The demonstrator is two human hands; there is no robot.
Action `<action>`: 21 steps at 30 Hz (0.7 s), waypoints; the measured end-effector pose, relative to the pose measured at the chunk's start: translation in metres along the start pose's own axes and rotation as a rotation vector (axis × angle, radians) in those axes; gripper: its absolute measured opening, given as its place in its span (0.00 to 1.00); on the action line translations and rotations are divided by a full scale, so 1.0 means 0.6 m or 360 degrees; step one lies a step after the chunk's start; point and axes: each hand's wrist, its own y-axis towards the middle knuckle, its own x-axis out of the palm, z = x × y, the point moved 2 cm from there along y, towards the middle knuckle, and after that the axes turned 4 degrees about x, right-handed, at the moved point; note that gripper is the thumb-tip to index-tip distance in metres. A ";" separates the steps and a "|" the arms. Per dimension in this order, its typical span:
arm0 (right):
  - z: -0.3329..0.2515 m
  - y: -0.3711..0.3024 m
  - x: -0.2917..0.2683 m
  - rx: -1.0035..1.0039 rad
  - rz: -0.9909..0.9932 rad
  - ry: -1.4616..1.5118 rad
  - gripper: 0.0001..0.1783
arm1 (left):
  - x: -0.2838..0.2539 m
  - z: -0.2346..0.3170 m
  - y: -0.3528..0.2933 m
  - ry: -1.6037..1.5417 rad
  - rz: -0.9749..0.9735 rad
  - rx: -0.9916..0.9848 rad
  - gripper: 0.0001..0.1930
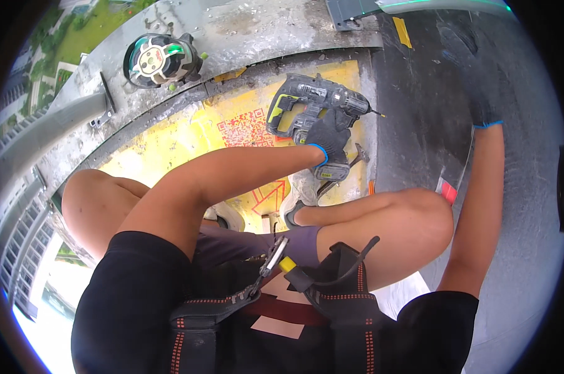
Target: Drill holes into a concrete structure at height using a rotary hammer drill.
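A grey and lime-green cordless rotary hammer drill (pixel 313 103) lies on its side on a yellow printed sheet, its thin bit pointing right. My left hand (pixel 329 134), in a dark glove with a blue cuff, is closed around its lower part by the battery (pixel 332 172). Just right of the battery, a hammer (pixel 358 156) lies partly hidden. My right hand (pixel 475 78), gloved the same way, reaches far up along the dark surface at the right. Its fingers look stretched out against that surface, though the glove blends into it.
A round laser level (pixel 160 59) with a green glow stands on the concrete ledge (pixel 244 28). Grey metal railing (pixel 51 134) runs along the left, with a drop beyond. Yellow tape (pixel 402 32) sticks to the dark surface (pixel 413 112). My harness strap (pixel 282 258) and carabiner hang in front.
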 end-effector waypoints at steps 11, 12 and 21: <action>-0.112 -0.331 -0.194 -0.0624 0.0895 -0.1748 0.19 | 0.250 -0.286 0.025 0.0945 -0.0360 0.0319 0.26; -0.116 -0.352 -0.207 -0.0635 0.0948 -0.1751 0.19 | 0.254 -0.291 0.007 0.0850 -0.0428 0.0339 0.27; -0.038 -0.561 -0.331 -0.0050 0.1423 -0.2816 0.16 | 0.089 0.126 -0.003 0.0932 -0.0944 0.0772 0.21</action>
